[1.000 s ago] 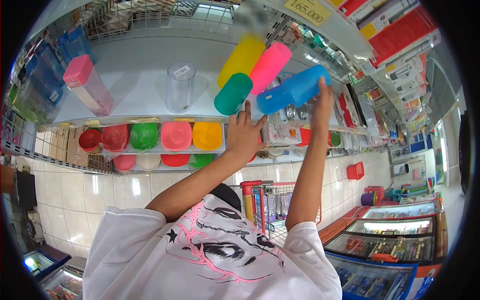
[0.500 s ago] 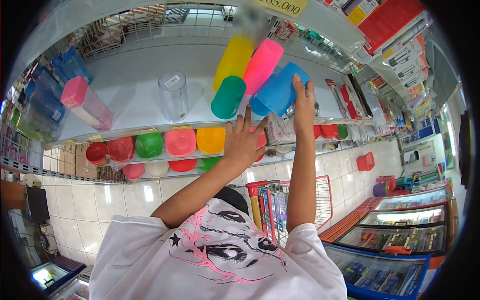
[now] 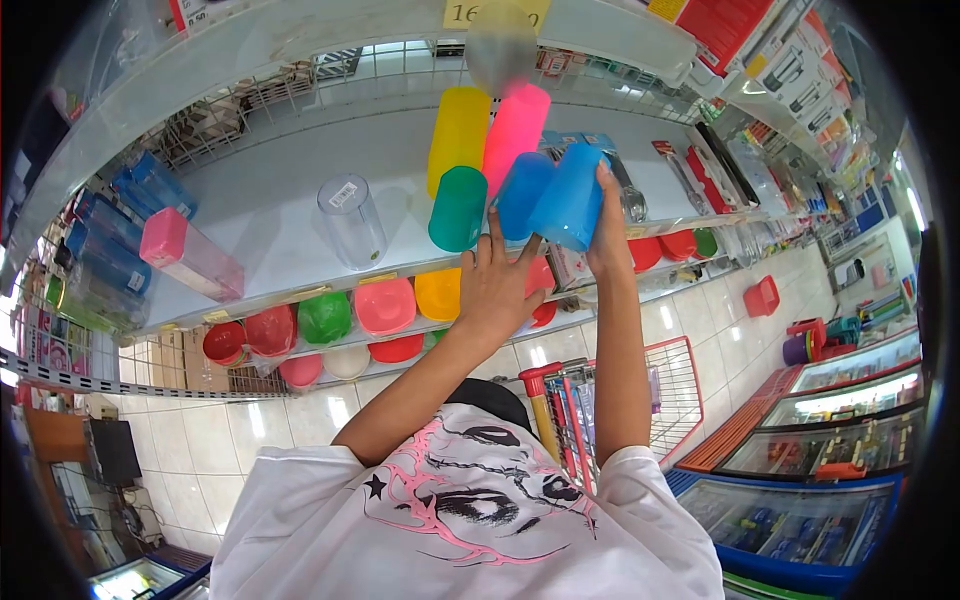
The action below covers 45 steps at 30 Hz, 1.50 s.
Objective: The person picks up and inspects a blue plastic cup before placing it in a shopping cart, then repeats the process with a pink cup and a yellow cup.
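My right hand (image 3: 609,238) is wrapped round the side of a blue plastic cup (image 3: 572,200), which tilts over the front of the shelf. A second blue cup (image 3: 524,195) stands just left of it. My left hand (image 3: 497,295) has its fingers spread, with the fingertips right at the base of that second cup. Close by on the left is a short green cup (image 3: 459,208). Behind these stand a tall yellow cup (image 3: 457,135) and a tall pink cup (image 3: 518,138).
The white shelf (image 3: 270,225) also bears a clear tumbler (image 3: 350,222), a pink-lidded container (image 3: 190,255) and blue bottles (image 3: 110,250). Coloured bowls (image 3: 384,305) fill the shelf below. A shopping cart (image 3: 672,395) stands on the tiled floor, with glass-topped freezers (image 3: 800,525) at the right.
My right hand has drawn its blue cup apart from the other blue cup, which now shows more fully. My left hand stays close to the second cup. The whole view has shifted slightly.
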Each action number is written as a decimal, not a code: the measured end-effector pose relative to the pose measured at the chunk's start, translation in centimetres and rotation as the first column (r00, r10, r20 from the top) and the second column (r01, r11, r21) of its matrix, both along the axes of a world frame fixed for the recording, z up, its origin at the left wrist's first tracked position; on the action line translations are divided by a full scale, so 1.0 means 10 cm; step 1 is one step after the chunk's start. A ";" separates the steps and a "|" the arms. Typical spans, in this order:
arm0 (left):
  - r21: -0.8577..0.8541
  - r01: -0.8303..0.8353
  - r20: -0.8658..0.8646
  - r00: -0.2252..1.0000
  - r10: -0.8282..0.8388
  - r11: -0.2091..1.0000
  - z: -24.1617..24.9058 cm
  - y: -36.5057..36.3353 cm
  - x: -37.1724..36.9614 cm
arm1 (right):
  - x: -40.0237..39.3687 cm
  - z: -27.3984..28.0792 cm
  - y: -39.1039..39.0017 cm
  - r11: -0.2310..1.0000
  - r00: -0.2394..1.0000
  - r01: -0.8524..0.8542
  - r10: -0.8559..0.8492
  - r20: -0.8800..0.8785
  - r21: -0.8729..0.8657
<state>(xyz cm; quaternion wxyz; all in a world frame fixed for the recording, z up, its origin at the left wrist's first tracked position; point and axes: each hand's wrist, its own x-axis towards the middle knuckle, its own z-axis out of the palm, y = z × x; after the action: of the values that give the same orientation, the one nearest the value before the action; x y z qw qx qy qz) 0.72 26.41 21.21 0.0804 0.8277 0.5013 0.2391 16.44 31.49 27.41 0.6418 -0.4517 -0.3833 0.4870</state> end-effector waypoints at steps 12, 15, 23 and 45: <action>0.023 0.109 0.017 0.994 -0.109 0.994 0.09 -0.23 -0.27 | 0.11 -0.17 -0.47 1.000 0.990 0.002 -0.004 -0.140 -0.016; -0.227 0.354 0.373 0.892 -0.254 0.907 0.23 -0.37 -0.41 | 0.07 -0.11 -0.91 0.999 0.966 0.051 -0.047 -0.253 0.008; -0.558 0.705 0.830 0.458 0.319 0.438 -0.10 -0.60 -0.53 | -0.33 -0.64 -1.49 0.995 0.992 0.017 -0.028 -0.120 -0.097; -0.311 0.545 0.827 0.559 -0.061 0.779 -0.17 -0.91 -0.87 | -0.37 -0.93 -1.67 0.952 0.702 -0.259 0.070 -0.708 -0.163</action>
<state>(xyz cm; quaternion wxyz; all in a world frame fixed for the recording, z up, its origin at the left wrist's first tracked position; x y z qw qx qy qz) -8.02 17.34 19.48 0.5588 0.6581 0.3020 0.4043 12.72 14.81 18.12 0.6297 -0.2766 -0.0889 0.7205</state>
